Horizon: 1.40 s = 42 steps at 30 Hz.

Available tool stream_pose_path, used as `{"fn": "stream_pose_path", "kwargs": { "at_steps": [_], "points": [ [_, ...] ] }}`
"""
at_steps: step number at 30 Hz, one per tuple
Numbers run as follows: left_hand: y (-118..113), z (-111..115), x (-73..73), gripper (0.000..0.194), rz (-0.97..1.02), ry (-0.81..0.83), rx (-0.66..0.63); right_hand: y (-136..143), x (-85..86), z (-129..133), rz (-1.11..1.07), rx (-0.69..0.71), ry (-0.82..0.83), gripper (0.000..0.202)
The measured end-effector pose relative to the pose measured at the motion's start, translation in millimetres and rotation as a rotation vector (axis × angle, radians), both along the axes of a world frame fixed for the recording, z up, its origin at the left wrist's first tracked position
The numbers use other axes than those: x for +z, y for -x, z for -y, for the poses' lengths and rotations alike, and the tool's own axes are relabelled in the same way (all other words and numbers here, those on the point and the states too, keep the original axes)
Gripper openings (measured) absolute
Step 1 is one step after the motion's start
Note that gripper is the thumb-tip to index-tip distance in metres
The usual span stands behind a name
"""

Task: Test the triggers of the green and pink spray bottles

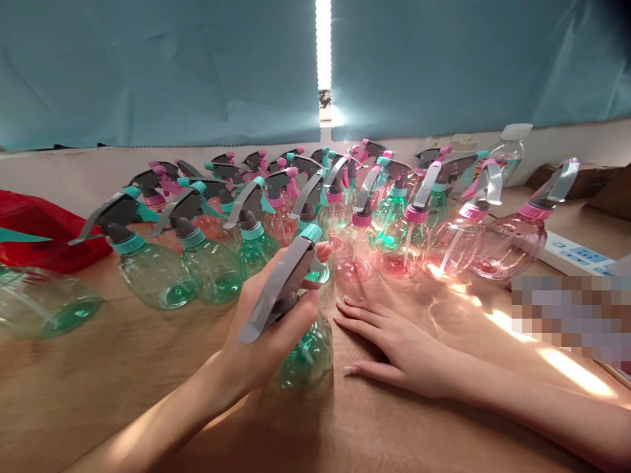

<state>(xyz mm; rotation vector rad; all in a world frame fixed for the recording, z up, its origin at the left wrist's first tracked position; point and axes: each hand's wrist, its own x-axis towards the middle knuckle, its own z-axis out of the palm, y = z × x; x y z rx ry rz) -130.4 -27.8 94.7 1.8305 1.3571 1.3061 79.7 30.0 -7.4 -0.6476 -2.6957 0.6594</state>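
My left hand point(276, 322) is wrapped round the neck of a green spray bottle point(308, 358), which stands upright on the wooden table point(207, 433). The bottle's grey and teal spray head point(283, 282) rises above my fingers. To the right of it, my right hand point(389, 338) lies flat on the table with its fingers spread, touching no bottle. Just behind both hands stand more spray bottles, among them a green one point(211, 269) with a teal collar and a clear pink one point(357, 253) with a pink collar.
Several pink and green spray bottles fill the back of the table. Another green bottle point(44, 302) is at the left edge, near a red plastic bag point(49, 246). A white power strip point(574, 253) and a large clear bottle point(507, 157) are at the right.
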Motion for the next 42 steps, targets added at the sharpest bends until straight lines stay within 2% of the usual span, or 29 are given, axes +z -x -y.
{"fn": "stream_pose_path", "kwargs": {
  "at_steps": [6, 11, 42],
  "points": [
    [0.9, -1.8, -0.3, 0.050, 0.004, 0.024, -0.033, 0.1, -1.0, 0.5, -0.016, -0.006, 0.005, 0.070],
    [5.0, -6.1, -5.1, 0.056, -0.038, -0.041, -0.067, 0.2, -0.8, 0.2, -0.013, -0.006, 0.004, 0.069],
    [3.4, -5.5, -3.2, 0.041, -0.048, -0.045, -0.062, 0.1, -0.5, -0.1, 0.025, -0.004, -0.021, 0.071]
  ]
}}
